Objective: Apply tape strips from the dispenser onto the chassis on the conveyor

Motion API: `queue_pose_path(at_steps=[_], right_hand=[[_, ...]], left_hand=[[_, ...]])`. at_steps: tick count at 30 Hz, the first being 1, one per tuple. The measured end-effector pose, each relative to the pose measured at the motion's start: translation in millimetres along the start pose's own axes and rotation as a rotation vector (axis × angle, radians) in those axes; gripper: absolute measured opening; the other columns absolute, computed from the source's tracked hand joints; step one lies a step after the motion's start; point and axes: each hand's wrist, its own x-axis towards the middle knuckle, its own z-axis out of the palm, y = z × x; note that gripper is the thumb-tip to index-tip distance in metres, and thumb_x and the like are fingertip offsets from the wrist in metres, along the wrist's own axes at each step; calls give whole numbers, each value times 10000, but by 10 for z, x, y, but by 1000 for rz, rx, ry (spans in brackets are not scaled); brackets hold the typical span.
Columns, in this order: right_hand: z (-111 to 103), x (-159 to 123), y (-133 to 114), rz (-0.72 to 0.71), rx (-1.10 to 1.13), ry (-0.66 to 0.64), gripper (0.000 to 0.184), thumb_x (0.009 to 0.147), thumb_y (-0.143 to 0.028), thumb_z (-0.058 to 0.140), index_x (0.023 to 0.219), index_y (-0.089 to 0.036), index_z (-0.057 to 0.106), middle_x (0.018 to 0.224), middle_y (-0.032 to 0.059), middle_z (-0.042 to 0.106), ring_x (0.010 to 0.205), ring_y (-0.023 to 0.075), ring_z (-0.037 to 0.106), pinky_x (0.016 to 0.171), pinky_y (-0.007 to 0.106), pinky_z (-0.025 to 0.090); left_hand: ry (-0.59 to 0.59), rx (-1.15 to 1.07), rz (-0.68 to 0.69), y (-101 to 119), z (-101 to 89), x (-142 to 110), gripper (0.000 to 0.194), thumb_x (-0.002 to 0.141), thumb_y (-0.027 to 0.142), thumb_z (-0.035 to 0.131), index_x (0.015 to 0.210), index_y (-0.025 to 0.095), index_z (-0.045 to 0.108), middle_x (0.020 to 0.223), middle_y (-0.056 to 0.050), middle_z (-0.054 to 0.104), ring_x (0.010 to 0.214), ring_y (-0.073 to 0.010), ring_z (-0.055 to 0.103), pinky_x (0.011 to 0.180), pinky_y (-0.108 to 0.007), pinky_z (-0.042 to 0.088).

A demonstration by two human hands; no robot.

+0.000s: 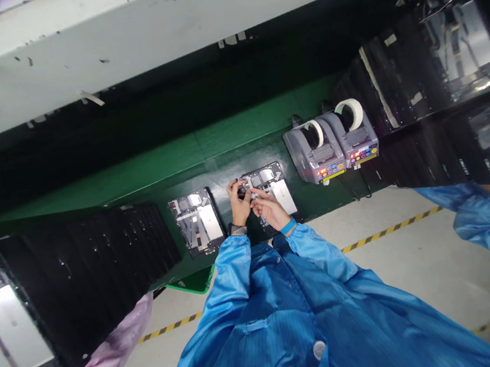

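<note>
My left hand (239, 205), with a dark band at its wrist, is over the left edge of an opened tablet-like device (282, 194) that shows silver panels and dark edges. Its thumb and fingers are closed around something small. Close beside it, my right hand (270, 209), wearing a blue wristband, has its fingertips pressed together at the same spot. Whatever lies between the fingers is too small to make out. To the left of my hands, a second opened device (198, 224) lies flat on the green bench (221, 171), touched by neither hand.
Two grey tape dispensers (316, 154) with white rolls stand to the right, cables hanging in front. Rows of dark devices (105, 278) line the left; more stand stacked at right (402, 81). A pink sleeve (111, 366) and a blue sleeve (482, 226) belong to people nearby.
</note>
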Motion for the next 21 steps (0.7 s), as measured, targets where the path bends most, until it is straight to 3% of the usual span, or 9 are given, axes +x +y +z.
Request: queue_pose_path(at_steps=[9,15,21], right_hand=[[11,29,9,21,19,17,523,857,-323,689,1363,-216,610,802,12,663,652,138,566,567,259,408],[7,66,-6,65,106,12,400,855,-291,665,1243,-192,659,760,15,665,600,141,532,538,257,388],[-63,182,-72,217,266,-21,323,849,-338,683,1131,-181,693,766,18,654,600,136,532,582,270,421]], left_hand=[[-25,94,34,-39,-26,38,233,919,243,618,1136,265,698,1430,-102,425,1386,-276,455,1148,-440,421],[-60,203,142,-55,-68,76,270,901,253,609,1157,284,688,1385,-114,460,1415,-306,415,1210,-496,347],[-81,251,186,-170,-82,135,312,887,285,597,1180,350,683,1365,-91,450,1400,-342,422,1202,-556,346]])
